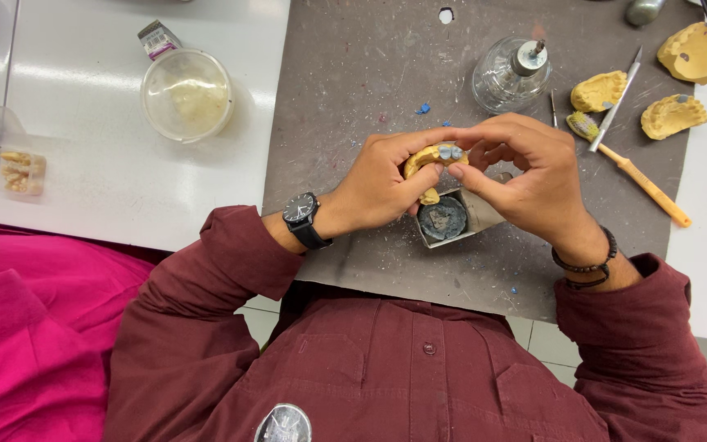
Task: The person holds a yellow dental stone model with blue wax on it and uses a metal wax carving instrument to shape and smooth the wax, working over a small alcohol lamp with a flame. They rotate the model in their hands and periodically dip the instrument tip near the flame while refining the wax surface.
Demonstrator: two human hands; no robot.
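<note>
My left hand (382, 182) grips a yellow plaster dental cast (429, 157) with grey-blue wax teeth on top. My right hand (525, 172) pinches the same cast from the right, thumb and fingertips on the wax teeth. Both hands hover over a small open box (472, 221) holding a dark round wax lump, on a grey work mat (353, 82). A watch sits on my left wrist and a bead bracelet on the right.
A glass spirit lamp (511, 74) stands behind the hands. Three yellow casts (674, 115), a metal carving tool (615, 98) and an orange-handled brush (640, 182) lie at the right. A round plastic tub (187, 94) and a clear box of teeth (20, 170) sit left. A person's pink sleeve (34, 327) is lower left.
</note>
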